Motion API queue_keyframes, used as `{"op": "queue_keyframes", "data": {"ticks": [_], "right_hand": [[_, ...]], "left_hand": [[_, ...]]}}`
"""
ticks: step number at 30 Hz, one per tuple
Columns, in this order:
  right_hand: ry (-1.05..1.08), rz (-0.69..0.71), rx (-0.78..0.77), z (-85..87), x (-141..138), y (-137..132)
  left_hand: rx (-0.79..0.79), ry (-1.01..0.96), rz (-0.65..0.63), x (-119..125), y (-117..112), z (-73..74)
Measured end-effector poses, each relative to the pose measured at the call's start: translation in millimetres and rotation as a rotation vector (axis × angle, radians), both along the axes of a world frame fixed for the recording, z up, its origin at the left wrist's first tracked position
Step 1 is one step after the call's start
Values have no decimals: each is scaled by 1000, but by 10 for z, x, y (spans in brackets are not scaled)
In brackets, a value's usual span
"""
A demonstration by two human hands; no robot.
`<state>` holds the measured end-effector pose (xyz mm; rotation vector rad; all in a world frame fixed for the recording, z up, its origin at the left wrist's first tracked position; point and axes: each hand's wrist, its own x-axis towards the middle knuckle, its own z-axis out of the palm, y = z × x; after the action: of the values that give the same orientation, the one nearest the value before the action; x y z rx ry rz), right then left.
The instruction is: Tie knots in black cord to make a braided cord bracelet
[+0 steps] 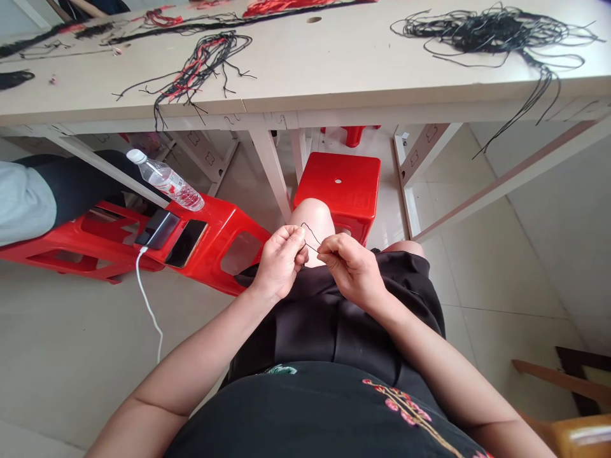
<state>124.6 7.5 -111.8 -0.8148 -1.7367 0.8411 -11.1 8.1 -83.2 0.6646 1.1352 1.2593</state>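
Observation:
Over my lap, my left hand point(285, 257) pinches a thin black cord point(311, 247) between thumb and fingers. Just to its right, my right hand point(352, 264) grips the same cord with its fingertips. A small loop of the cord arches up between the two hands, above my bare knee. The parts of the cord inside the fingers are hidden. On the table ahead lie a bundle of black and red cords point(203, 67) and, farther right, a tangled heap of black cords point(491, 32).
A white table point(305, 70) spans the front. Beneath it stands a red stool point(338, 184). On another red stool point(224, 222) at left rest a plastic bottle point(167, 181), a phone point(187, 243) and a dark device point(158, 229) with a white cable. Another person's leg point(71, 191) is at far left.

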Motion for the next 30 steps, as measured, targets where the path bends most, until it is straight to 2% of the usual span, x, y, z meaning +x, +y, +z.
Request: {"op": "queue_keyframes", "data": {"ticks": [4, 6, 10, 14, 17, 20, 23, 30], "right_hand": [[280, 25, -435, -24, -76, -44], [412, 33, -597, -30, -119, -45], [547, 104, -821, -51, -156, -22], [654, 165, -1002, -84, -130, 0], [716, 178, -1067, -82, -98, 16], [761, 159, -1085, -61, -61, 39], [782, 157, -1066, -45, -31, 57], [698, 145, -972, -42, -49, 29]], "left_hand": [[61, 87, -31, 0, 6, -31], [95, 146, -61, 8, 5, -46], [76, 154, -121, 28, -13, -55], [-49, 71, -185, 5, -29, -21], [-167, -50, -213, -32, -35, 28], [-188, -95, -277, -57, -48, 70], [-154, -70, -322, -52, -53, 84], [-83, 71, -268, 51, 6, 115]]}}
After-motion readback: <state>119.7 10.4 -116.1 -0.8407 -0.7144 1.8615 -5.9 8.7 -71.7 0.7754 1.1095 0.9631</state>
